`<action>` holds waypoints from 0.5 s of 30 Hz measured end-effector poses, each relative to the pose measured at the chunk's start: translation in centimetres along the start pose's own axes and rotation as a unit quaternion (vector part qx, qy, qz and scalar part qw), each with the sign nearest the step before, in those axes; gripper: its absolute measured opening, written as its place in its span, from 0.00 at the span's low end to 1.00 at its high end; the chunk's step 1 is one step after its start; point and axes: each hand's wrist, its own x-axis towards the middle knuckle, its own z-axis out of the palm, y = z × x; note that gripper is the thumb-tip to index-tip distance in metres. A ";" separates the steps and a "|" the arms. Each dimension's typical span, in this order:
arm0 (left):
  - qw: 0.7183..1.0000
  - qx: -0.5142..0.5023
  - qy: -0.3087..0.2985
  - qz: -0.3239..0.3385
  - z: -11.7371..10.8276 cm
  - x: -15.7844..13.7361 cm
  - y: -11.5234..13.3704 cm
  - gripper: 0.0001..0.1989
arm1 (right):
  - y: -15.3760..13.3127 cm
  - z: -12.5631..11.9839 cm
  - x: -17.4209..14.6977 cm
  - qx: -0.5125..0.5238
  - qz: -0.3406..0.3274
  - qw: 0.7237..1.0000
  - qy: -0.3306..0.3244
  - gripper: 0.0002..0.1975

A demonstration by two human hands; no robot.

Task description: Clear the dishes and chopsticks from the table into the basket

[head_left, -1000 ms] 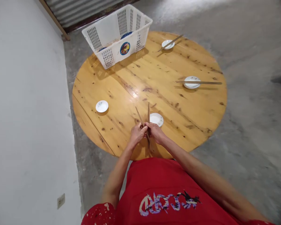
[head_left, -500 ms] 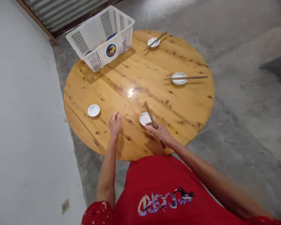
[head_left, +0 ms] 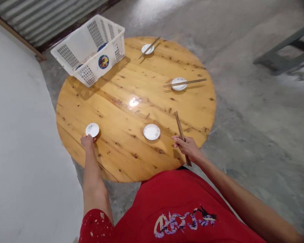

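Observation:
My left hand (head_left: 88,141) is closed at the near rim of a small white dish (head_left: 92,129) on the left side of the round table; its fingertips are partly hidden by the hand. In my right hand (head_left: 188,147) is a bundle of brown wooden chopsticks (head_left: 179,125), held tilted above the table's near right edge. Between the two hands a white oval-looking dish (head_left: 151,132) lies flat on the wood, with neither hand touching it.
A white plastic basket (head_left: 106,64) with blue-patterned things inside stands at the table's (head_left: 121,114) back left. Chopsticks lie across a dish (head_left: 176,88) at the right and another dish (head_left: 145,48) at the back. A grey stool (head_left: 276,60) stands on the floor at right.
My left hand has moved left to the small dish. My right hand has moved right with the chopsticks, away from the middle dish. The view has shifted, showing the stool.

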 end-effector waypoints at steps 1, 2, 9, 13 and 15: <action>1.000 -0.012 -0.001 -0.005 0.1 0.0 0.4 0.04 | -0.2 -0.3 0.2 -0.002 -0.002 1.000 0.005 0.25; 1.000 -0.023 -0.001 -0.009 0.2 -0.1 0.9 0.03 | -0.3 -0.6 0.4 -0.007 -0.006 1.000 0.009 0.25; 0.981 -0.075 -0.135 0.118 2.0 -8.5 4.1 0.10 | -3.6 -5.9 6.4 -0.258 -0.108 0.958 0.061 0.14; 0.952 -0.062 -0.246 0.171 4.7 -17.2 6.3 0.14 | -8.1 -9.7 12.6 -0.421 -0.143 0.888 0.119 0.13; 0.944 -0.034 -0.266 0.191 6.3 -20.4 7.1 0.16 | -10.4 -11.2 15.9 -0.503 -0.164 0.834 0.159 0.13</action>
